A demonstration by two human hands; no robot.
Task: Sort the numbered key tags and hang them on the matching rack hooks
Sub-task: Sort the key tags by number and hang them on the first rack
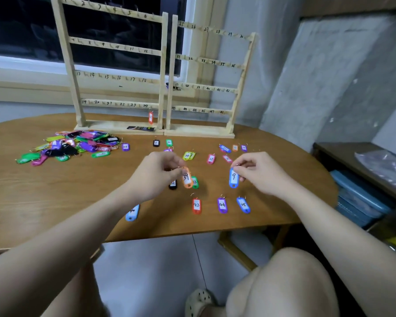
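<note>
My left hand (157, 171) pinches the ring of an orange tag (187, 178) marked 39, which hangs just above the table. My right hand (257, 170) pinches a blue tag (234, 178) marked 9 by its top. Two wooden racks stand at the table's far side, the left rack (114, 45) numbered 1 to 24 and the right rack (209, 61) numbered 25 to 48. One red tag (150, 117) hangs at the left rack's bottom right hook. A heap of mixed tags (73, 145) lies at the left.
Sorted tags lie spread on the wooden table (55, 191): red 43 (196, 205), purple 44 (222, 205), blue 45 (243, 205), a light blue tag (132, 212), yellow (188, 155) and pink (211, 159) ones further back. Blue bins (357, 197) stand at the right.
</note>
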